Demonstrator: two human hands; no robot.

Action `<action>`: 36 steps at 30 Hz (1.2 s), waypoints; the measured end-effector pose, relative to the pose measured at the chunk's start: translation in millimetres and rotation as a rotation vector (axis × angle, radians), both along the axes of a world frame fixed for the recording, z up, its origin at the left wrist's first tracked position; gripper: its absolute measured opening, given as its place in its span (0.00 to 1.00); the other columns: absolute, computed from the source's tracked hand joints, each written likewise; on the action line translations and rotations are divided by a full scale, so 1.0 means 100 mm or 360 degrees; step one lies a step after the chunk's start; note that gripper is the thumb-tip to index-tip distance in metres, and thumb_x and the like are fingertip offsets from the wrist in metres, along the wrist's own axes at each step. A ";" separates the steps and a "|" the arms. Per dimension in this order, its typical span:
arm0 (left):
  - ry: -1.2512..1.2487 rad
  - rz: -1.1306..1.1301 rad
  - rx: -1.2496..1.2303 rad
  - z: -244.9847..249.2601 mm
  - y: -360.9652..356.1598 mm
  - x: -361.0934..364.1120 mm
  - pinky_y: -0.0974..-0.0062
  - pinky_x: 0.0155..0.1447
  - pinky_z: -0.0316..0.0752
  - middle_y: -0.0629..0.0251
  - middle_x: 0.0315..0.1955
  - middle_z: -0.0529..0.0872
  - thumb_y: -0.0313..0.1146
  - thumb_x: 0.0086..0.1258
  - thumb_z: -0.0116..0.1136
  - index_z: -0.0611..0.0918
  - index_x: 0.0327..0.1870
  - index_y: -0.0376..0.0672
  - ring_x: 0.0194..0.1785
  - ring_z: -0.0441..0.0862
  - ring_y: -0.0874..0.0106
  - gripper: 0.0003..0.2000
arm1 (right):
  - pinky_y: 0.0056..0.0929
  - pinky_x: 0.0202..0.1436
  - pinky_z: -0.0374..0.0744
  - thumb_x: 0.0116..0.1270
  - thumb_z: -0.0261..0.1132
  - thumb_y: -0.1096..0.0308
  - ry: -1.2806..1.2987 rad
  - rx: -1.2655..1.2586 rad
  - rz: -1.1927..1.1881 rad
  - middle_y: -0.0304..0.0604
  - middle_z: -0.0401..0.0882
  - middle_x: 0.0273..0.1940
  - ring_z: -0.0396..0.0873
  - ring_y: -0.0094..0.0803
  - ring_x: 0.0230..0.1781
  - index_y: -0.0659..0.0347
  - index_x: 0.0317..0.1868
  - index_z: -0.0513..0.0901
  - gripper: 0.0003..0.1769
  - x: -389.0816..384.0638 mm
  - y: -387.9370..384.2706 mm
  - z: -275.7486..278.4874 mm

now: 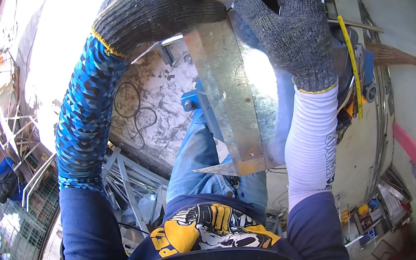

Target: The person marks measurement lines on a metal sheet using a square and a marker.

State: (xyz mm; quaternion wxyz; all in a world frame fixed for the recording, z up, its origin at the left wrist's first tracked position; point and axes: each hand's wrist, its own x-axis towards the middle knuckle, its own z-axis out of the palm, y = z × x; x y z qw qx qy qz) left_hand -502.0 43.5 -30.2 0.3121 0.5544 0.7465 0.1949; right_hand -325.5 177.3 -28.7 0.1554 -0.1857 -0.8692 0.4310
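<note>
An outdoor workshop in bright sun, with a stained concrete floor [165,98]. A loop of black cable [134,110] lies on it, with metal frames [125,182] at its lower left edge and a broom [393,56] at the upper right. A person in grey knit gloves holds a bent galvanised sheet metal strip [233,96] above their jeans. The left hand [156,7] and right hand [289,30] are both clamped around its far end, and its near end points at the person's lap.

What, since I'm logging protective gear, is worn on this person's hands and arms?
The left hand and right hand wear dark grey knit gloves with yellow cuffs. Left arm: blue triangle-patterned sleeve; right arm: white sleeve with dark lettering.
</note>
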 end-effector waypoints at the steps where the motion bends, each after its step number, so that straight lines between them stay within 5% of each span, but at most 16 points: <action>1: 0.0020 0.0005 -0.0029 0.02 0.01 0.01 0.67 0.38 0.69 0.66 0.26 0.77 0.50 0.70 0.71 0.84 0.44 0.37 0.30 0.71 0.73 0.21 | 0.41 0.29 0.77 0.73 0.65 0.65 0.0032 0.0007 -0.0001 0.54 0.78 0.23 0.84 0.48 0.25 0.66 0.35 0.81 0.12 0.00 0.00 -0.01; 8: -0.0063 0.0031 -0.0116 0.05 0.01 0.01 0.67 0.38 0.69 0.65 0.26 0.76 0.50 0.71 0.70 0.83 0.43 0.37 0.31 0.71 0.73 0.21 | 0.44 0.29 0.77 0.72 0.66 0.67 0.0168 0.0475 0.0181 0.54 0.77 0.24 0.83 0.52 0.26 0.64 0.32 0.79 0.11 0.00 0.03 -0.06; 10: 0.0005 0.0016 -0.0066 0.03 0.01 0.01 0.67 0.39 0.70 0.64 0.26 0.77 0.50 0.71 0.70 0.83 0.43 0.37 0.31 0.71 0.73 0.22 | 0.43 0.30 0.76 0.71 0.67 0.69 0.0181 0.0050 0.0038 0.53 0.77 0.25 0.82 0.52 0.26 0.64 0.31 0.79 0.10 -0.01 -0.02 -0.03; 14: 0.0119 -0.0009 -0.0011 0.02 0.01 0.01 0.66 0.41 0.72 0.61 0.29 0.80 0.50 0.72 0.69 0.83 0.45 0.35 0.33 0.73 0.72 0.22 | 0.43 0.31 0.76 0.70 0.68 0.69 0.0180 -0.0040 -0.0009 0.53 0.77 0.25 0.82 0.51 0.27 0.63 0.30 0.79 0.11 0.00 -0.02 -0.02; 17: 0.0082 -0.0019 -0.0022 0.03 0.01 0.00 0.66 0.42 0.73 0.60 0.30 0.81 0.49 0.72 0.69 0.83 0.46 0.35 0.34 0.74 0.71 0.22 | 0.43 0.31 0.76 0.70 0.66 0.70 0.0338 0.0189 0.0087 0.51 0.76 0.26 0.81 0.49 0.26 0.63 0.32 0.78 0.08 0.00 0.01 -0.07; 19: 0.0049 -0.0020 -0.0011 0.02 0.00 0.00 0.66 0.43 0.73 0.60 0.30 0.81 0.49 0.72 0.69 0.83 0.47 0.35 0.34 0.74 0.71 0.22 | 0.45 0.31 0.76 0.69 0.64 0.71 0.0188 0.0945 0.0289 0.50 0.74 0.27 0.80 0.49 0.27 0.62 0.36 0.78 0.05 0.02 0.05 -0.07; 23: 0.0041 -0.0028 0.0002 0.04 0.01 0.01 0.67 0.43 0.73 0.60 0.30 0.81 0.47 0.72 0.70 0.82 0.47 0.35 0.34 0.74 0.72 0.21 | 0.45 0.31 0.76 0.69 0.62 0.71 0.0298 0.1147 0.0323 0.49 0.73 0.28 0.79 0.49 0.27 0.62 0.38 0.76 0.04 0.03 0.07 -0.13; 25: 0.0079 -0.0024 0.0026 0.04 0.01 0.02 0.67 0.42 0.73 0.60 0.30 0.81 0.47 0.72 0.70 0.83 0.46 0.35 0.34 0.74 0.73 0.21 | 0.46 0.31 0.76 0.69 0.62 0.69 0.0201 0.0621 0.0286 0.50 0.73 0.28 0.80 0.49 0.30 0.62 0.36 0.76 0.06 0.03 0.04 -0.05; 29: 0.0025 0.0002 -0.0073 0.07 0.03 0.03 0.67 0.42 0.73 0.62 0.29 0.81 0.46 0.72 0.70 0.83 0.45 0.36 0.34 0.75 0.73 0.19 | 0.43 0.32 0.77 0.69 0.63 0.71 0.0208 0.0678 0.0271 0.51 0.74 0.29 0.79 0.48 0.30 0.62 0.37 0.77 0.05 0.02 0.03 -0.03; 31: -0.0030 0.0024 -0.0149 0.09 0.05 0.04 0.67 0.42 0.74 0.62 0.29 0.81 0.46 0.72 0.69 0.83 0.44 0.36 0.34 0.76 0.73 0.18 | 0.38 0.35 0.78 0.71 0.65 0.73 0.0098 -0.0085 0.0092 0.48 0.76 0.30 0.77 0.43 0.29 0.62 0.39 0.79 0.03 0.03 0.00 0.08; 34: -0.0082 -0.0005 -0.0126 0.04 0.03 0.01 0.67 0.43 0.75 0.62 0.28 0.82 0.46 0.73 0.69 0.84 0.43 0.37 0.34 0.78 0.72 0.17 | 0.33 0.41 0.78 0.71 0.66 0.74 0.0439 -0.0225 -0.0119 0.43 0.80 0.35 0.78 0.36 0.33 0.60 0.41 0.79 0.03 0.09 -0.07 -0.11; 35: -0.0072 -0.0055 -0.0033 0.01 0.01 0.00 0.67 0.43 0.75 0.63 0.29 0.82 0.46 0.73 0.69 0.85 0.43 0.37 0.35 0.79 0.71 0.17 | 0.34 0.48 0.86 0.67 0.72 0.71 0.0458 -0.0130 -0.0140 0.44 0.89 0.38 0.89 0.39 0.40 0.61 0.48 0.87 0.10 0.13 0.08 -0.24; 36: -0.0056 -0.0045 -0.0011 0.03 -0.02 -0.03 0.67 0.43 0.75 0.63 0.29 0.82 0.46 0.73 0.69 0.85 0.43 0.37 0.35 0.79 0.71 0.17 | 0.34 0.48 0.86 0.67 0.72 0.71 0.0474 -0.0111 -0.0126 0.44 0.89 0.38 0.89 0.39 0.40 0.61 0.48 0.87 0.10 0.19 0.14 -0.31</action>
